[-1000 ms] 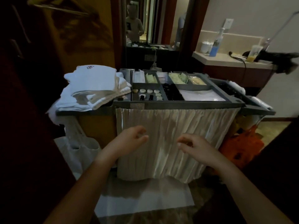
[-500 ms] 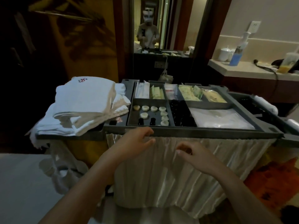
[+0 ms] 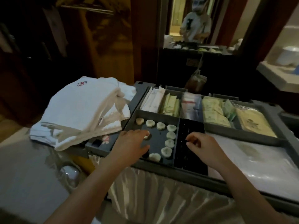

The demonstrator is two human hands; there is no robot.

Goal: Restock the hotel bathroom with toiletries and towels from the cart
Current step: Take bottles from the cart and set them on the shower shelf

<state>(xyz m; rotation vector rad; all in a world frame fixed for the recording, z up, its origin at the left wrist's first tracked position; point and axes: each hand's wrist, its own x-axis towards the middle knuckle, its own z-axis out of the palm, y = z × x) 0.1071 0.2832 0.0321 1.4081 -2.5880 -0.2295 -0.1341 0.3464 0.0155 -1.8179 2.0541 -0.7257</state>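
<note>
The left hand (image 3: 131, 143) is stretched out flat, its fingertips laid on a small round soap (image 3: 146, 136) in the near left compartment of the cart tray (image 3: 161, 169). The right hand (image 3: 203, 147) is held with fingers curled over the dark compartment (image 3: 191, 126) just beside it; whether anything is pinched cannot be told. More round soaps (image 3: 170, 135) are ranged along the soap compartment's edges. Packets (image 3: 171, 105) are filed in the rear compartments. Folded white towels (image 3: 84, 110) are stacked on the cart's left end, beside the tray.
</note>
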